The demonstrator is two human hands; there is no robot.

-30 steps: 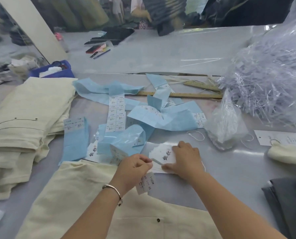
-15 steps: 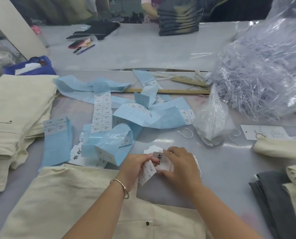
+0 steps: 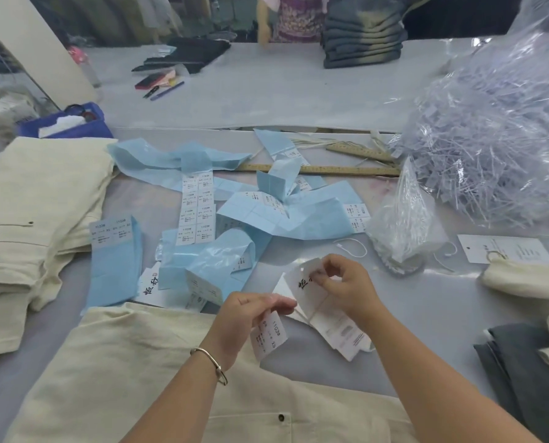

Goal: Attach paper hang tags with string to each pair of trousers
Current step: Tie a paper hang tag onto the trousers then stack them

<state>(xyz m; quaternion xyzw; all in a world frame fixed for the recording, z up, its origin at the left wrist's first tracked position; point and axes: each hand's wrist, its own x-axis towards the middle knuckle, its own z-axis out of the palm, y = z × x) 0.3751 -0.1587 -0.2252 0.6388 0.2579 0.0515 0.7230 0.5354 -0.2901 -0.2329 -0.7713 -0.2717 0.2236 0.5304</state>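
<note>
Tagging looks barely begun: the white paper hang tag with black script [image 3: 305,282], centre frame, is pinched in the right hand [image 3: 346,282]; the left hand [image 3: 251,314] pinches a small white size sticker [image 3: 268,335]. Cream linen trousers [image 3: 139,378] below wait untagged, a loose white string loop [image 3: 353,247] just beyond.

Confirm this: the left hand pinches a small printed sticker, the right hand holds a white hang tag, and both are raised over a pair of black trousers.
Not black: the head view shows cream trousers beneath. The left hand does pinch the small printed sticker, and the right hand holds the white hang tag.
</note>
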